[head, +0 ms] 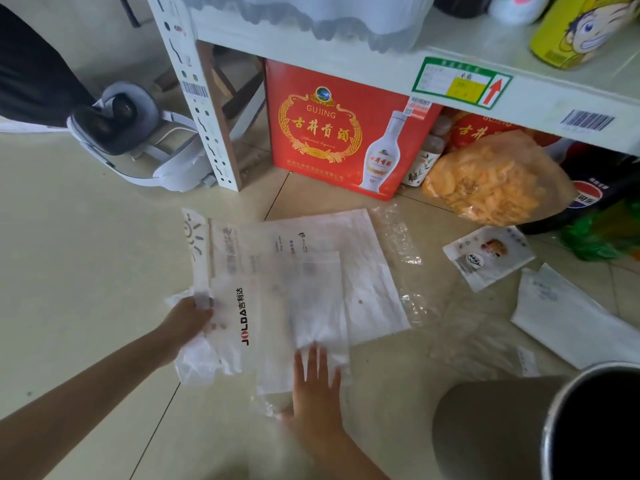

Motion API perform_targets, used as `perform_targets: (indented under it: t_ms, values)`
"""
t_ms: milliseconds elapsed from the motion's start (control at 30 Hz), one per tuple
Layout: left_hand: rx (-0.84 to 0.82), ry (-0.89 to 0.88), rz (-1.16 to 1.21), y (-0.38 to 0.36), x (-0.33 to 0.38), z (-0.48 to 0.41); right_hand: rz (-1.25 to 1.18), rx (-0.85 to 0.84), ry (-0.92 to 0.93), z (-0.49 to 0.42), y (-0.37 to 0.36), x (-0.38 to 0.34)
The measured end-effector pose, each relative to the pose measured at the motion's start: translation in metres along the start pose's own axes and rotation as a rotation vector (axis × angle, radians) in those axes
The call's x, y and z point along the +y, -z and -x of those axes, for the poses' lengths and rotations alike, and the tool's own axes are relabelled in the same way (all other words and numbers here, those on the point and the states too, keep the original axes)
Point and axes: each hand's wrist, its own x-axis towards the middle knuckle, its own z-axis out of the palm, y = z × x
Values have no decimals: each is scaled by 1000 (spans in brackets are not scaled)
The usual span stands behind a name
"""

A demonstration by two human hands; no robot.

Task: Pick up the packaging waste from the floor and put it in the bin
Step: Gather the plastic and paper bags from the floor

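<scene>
Pale tiled floor (86, 254) under a white shelving unit (346, 53); packaging waste spread at centre. Translucent plastic bag printed "JOLDA" (242, 306) lying at centre left, one edge pinched and bunched in the left hand (188, 325), fingers curled closed around the plastic. Flat white bag (311, 306) partly overlapping the printed bag, pressed by the right hand (315, 386), fingers extended and spread, palm down, nothing gripped. Larger white sheet-like bag (363, 265) beneath and behind both, reaching toward the shelf. Clear crinkled film (401, 244) just beside the right edge of that bag. Small white pouch with a printed picture (488, 258) farther right on the floor, apart from the pile. White flat mailer (571, 317) at far right, near the pouch. Round metal bin (588, 424) at lower right, dark interior, rim partly cut off by the frame edge. Red carton marked "GUJING" (332, 129) upright under the shelf, behind the pile. Clear bag of orange snacks (491, 181) to the right of the carton. White and grey headset (121, 133) on the floor at left, beside the shelf post. Yellow cartoon-printed container (578, 29) on the shelf top at upper right.
</scene>
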Motion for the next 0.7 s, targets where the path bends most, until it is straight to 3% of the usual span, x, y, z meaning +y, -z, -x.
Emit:
perform_targets:
  t_ms: [167,333,500,633,700]
  values:
    - [26,-7,0,-2,-2,0,163,268,55,-16,-9,4]
    - [21,-11,9,-3,2,3,-191,208,66,-17,30,10]
    - [-63,-66,170,-16,22,27,-684,306,144,-14,68,-36]
    - [-143,2,242,-19,55,48,-634,224,273,-11,93,-81]
    - [-101,-30,187,-13,65,54,-561,222,374,-8,102,-87]
